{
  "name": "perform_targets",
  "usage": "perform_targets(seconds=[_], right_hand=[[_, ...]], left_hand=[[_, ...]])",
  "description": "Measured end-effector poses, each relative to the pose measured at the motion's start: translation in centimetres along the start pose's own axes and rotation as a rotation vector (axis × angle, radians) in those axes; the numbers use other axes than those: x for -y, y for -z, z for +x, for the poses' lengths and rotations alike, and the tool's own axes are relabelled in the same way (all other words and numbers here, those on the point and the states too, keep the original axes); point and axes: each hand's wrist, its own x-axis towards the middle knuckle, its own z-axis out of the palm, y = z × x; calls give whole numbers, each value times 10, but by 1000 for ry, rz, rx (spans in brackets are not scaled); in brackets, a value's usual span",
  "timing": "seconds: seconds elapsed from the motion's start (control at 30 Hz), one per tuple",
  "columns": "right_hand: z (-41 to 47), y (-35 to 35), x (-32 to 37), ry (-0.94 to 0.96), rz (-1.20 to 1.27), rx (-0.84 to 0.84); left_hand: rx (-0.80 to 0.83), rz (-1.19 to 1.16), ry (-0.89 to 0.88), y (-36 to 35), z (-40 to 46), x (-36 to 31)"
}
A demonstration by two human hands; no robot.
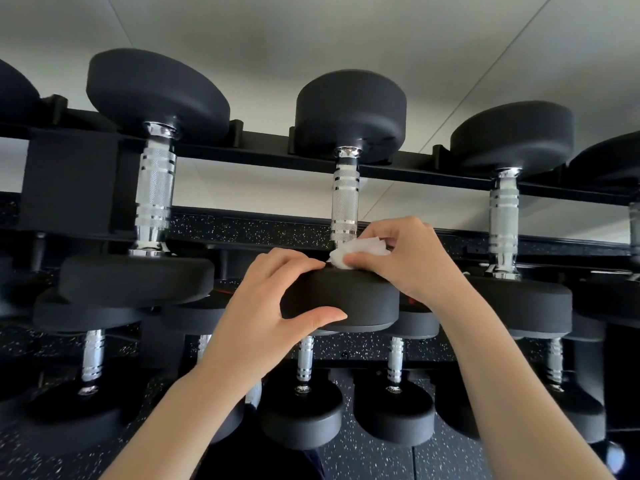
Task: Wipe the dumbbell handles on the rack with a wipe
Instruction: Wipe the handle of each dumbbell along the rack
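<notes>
The middle dumbbell on the top tier of the rack has a knurled chrome handle (344, 199) and black round heads. My right hand (405, 258) presses a crumpled white wipe (360, 252) against the near end of that handle, just above the near head (367, 299). My left hand (273, 306) clasps the left side of this near head, fingers on top and thumb along its front face. The bottom of the handle is hidden by the wipe and my fingers.
Left dumbbell handle (155, 188) and right dumbbell handle (504, 216) sit on the same black rack rail (263, 152). A lower tier holds several smaller dumbbells (304, 403). Speckled black floor (381, 462) lies below, a pale wall behind.
</notes>
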Motion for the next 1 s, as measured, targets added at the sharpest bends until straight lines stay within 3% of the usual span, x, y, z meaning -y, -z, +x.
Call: perform_targets(seconds=[0.27,0.4,0.63,1.0], right_hand=[[0,9,0,-94,-49,65],[-1,6,-3,-138,9,17],[9,-4,-13,-286,438,-41],[33,-11,-13,-286,953,-109]], left_hand=[[14,20,4,1,0,0],[7,3,13,0,-1,0],[-1,-17,18,-1,-1,-1],[-3,-12,9,-2,1,1]])
